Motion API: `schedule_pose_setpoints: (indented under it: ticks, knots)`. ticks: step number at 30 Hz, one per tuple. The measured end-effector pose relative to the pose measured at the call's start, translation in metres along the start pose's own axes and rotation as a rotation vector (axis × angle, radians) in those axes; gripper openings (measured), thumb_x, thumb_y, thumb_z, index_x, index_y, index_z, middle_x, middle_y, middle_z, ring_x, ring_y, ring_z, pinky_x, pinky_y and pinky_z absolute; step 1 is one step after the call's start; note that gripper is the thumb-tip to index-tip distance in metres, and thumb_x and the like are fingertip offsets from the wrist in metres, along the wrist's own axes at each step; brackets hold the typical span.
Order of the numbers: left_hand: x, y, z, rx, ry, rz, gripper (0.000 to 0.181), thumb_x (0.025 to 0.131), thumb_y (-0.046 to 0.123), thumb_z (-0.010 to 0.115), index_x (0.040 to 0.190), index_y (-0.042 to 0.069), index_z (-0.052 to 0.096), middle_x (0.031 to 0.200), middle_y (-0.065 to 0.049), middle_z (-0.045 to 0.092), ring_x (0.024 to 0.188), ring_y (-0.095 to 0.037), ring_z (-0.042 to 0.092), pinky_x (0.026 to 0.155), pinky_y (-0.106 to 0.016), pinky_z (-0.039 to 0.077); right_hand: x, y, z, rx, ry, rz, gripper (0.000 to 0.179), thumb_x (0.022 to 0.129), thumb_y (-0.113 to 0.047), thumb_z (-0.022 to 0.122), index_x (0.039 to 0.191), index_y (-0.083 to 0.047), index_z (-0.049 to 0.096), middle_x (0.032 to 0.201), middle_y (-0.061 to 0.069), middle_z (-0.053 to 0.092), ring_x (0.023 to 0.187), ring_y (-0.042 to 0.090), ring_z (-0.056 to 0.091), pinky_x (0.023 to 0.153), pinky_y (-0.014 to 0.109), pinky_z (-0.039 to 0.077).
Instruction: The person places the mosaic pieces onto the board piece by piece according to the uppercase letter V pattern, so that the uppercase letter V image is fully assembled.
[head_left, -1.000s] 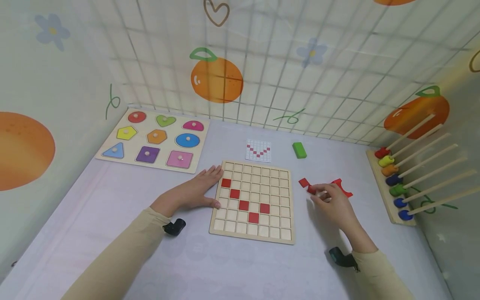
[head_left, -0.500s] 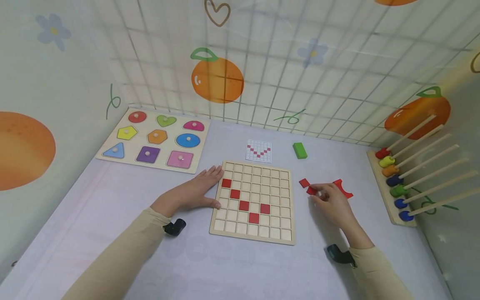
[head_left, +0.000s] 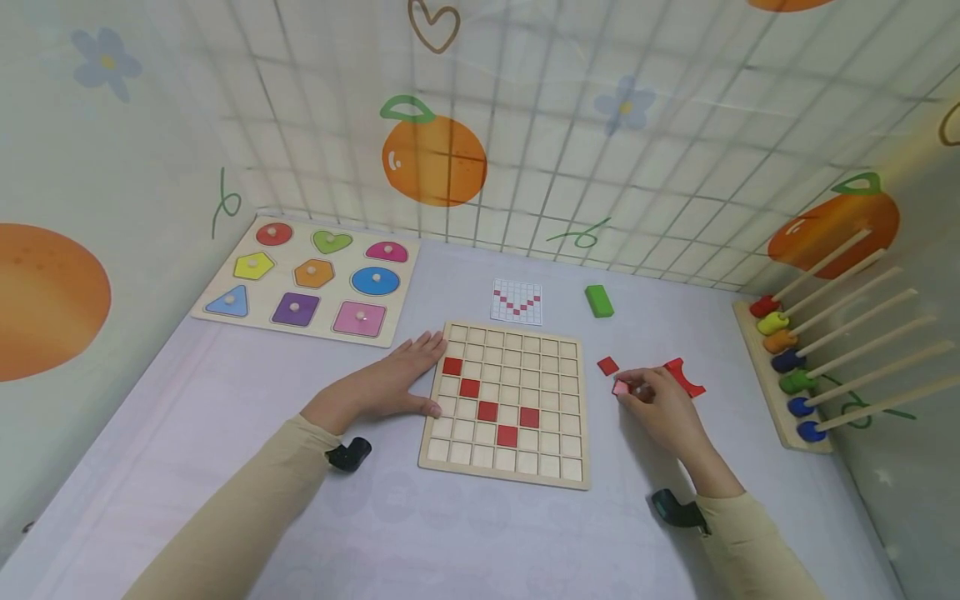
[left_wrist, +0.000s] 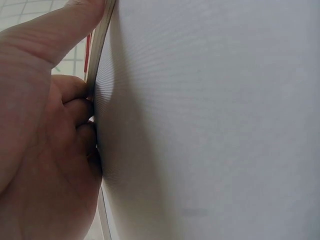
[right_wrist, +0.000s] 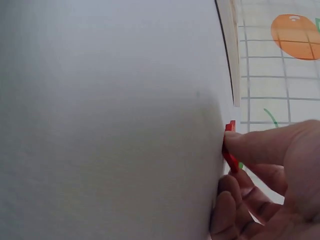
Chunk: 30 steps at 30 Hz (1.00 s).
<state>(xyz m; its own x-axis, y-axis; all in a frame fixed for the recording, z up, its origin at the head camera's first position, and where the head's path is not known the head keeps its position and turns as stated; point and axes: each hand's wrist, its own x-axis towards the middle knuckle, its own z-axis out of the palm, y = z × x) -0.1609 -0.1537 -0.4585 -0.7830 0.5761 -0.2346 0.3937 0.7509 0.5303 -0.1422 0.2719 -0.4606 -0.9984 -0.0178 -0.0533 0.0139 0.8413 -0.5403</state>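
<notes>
My left hand (head_left: 393,379) lies flat with fingers extended, its fingertips and thumb at the left edge of a wooden grid board (head_left: 502,477). Several red square tiles sit in the board's cells, a run slanting down from the upper left and one tile (head_left: 529,417) rising to the right. To the right of the board, my right hand (head_left: 667,408) pinches a red square tile (head_left: 621,387) between thumb and fingers, tilted and low over the table. In the right wrist view this tile (right_wrist: 231,157) shows edge-on at the thumb tip. Another loose red tile (head_left: 608,366) lies just beyond it.
Behind the board are a pattern card (head_left: 516,302) with a red V and a green block (head_left: 599,301). A red piece with curved cutouts (head_left: 686,377) lies past the right hand. A shape puzzle (head_left: 402,308) stands back left, a peg rack (head_left: 783,417) far right.
The red tile in the right hand's fingers has turned, now showing a lighter, shiny face. The right wrist has shifted slightly left. The left hand and board have stayed put.
</notes>
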Motion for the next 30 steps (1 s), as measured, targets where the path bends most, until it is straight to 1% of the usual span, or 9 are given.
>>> schedule_pose_setpoints:
  ticks: [5,12,17,22,24,30]
  knots:
    - [-0.0001,0.0009,-0.0003,-0.005,-0.002,-0.008,0.11,0.086,0.051,0.078,0.163,0.005,0.013,0.171,-0.01,0.005,0.157,-0.027,-0.002,0.128,-0.043,0.004,0.0012,-0.0003,0.0012,-0.004,-0.011,0.012,0.033,0.092,-0.012,0.076,0.122,-0.008,0.062,0.107,0.015,0.061,0.09,0.03,0.058,0.067,0.025,0.056]
    - [-0.0005,0.0005,0.0012,0.0,-0.006,-0.009,0.11,0.086,0.051,0.077,0.163,0.004,0.013,0.171,-0.011,0.005,0.157,-0.028,-0.001,0.128,-0.043,0.005,-0.0012,-0.0025,0.0008,-0.025,-0.039,0.038,0.034,0.092,-0.014,0.075,0.123,-0.013,0.06,0.102,0.014,0.063,0.088,0.028,0.057,0.066,0.025,0.056]
    - [-0.0009,0.0017,0.0002,0.004,-0.007,-0.01,0.11,0.086,0.052,0.076,0.163,0.005,0.013,0.171,-0.009,0.004,0.157,-0.027,-0.002,0.128,-0.042,0.004,-0.0038,-0.0026,-0.0006,-0.022,-0.03,0.012,0.034,0.093,-0.015,0.074,0.125,-0.014,0.061,0.1,0.013,0.065,0.085,0.027,0.058,0.065,0.027,0.055]
    - [-0.0012,0.0019,-0.0001,0.001,-0.003,-0.006,0.11,0.086,0.052,0.077,0.163,0.005,0.013,0.171,-0.01,0.005,0.157,-0.027,-0.002,0.128,-0.043,0.004,-0.0061,-0.0023,-0.0013,-0.017,-0.009,-0.013,0.034,0.095,-0.012,0.07,0.128,-0.014,0.062,0.098,0.013,0.065,0.081,0.026,0.057,0.063,0.027,0.054]
    - [-0.001,0.0008,0.0004,0.003,-0.003,-0.008,0.11,0.086,0.052,0.076,0.163,0.005,0.013,0.171,-0.01,0.004,0.157,-0.027,-0.002,0.128,-0.042,0.004,-0.006,-0.0023,-0.0013,-0.01,-0.008,-0.009,0.034,0.096,-0.012,0.07,0.129,-0.014,0.061,0.101,0.014,0.066,0.083,0.027,0.059,0.066,0.027,0.056]
    - [0.001,-0.0011,0.0019,0.011,-0.008,-0.015,0.11,0.086,0.054,0.076,0.164,0.007,0.012,0.171,-0.007,0.003,0.157,-0.023,-0.004,0.128,-0.039,0.003,-0.0053,-0.0032,-0.0017,0.029,-0.015,0.004,0.03,0.096,-0.014,0.07,0.125,-0.013,0.061,0.11,0.017,0.067,0.093,0.032,0.063,0.076,0.036,0.061]
